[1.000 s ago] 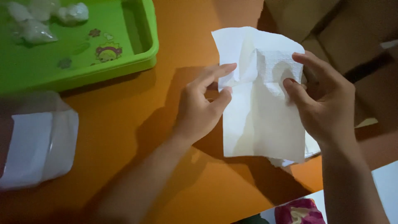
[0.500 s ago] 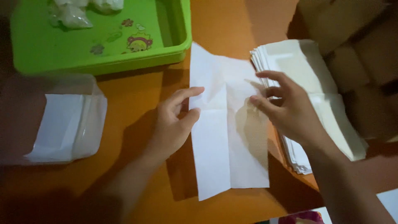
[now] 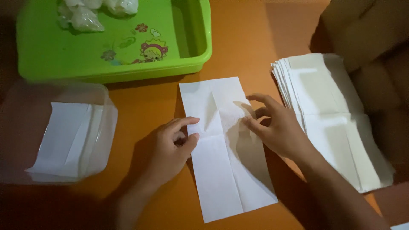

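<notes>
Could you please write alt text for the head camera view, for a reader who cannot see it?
Two bare hands, left hand and right hand, press a creased white paper sheet flat on an orange table. A stack of white paper sheets lies to the right, a green plastic tray behind, a clear plastic container on the left.

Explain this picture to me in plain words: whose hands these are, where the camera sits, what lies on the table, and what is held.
There is no machine here, only a person's two bare hands. The camera is worn on the person's head and looks down at an orange table. The left hand and right hand press their fingertips on a creased white sheet lying flat; neither grips it. Right of it lies a stack of similar sheets. Behind is a green tray with small clear bags. At left stands a clear container with a white sheet inside.
</notes>
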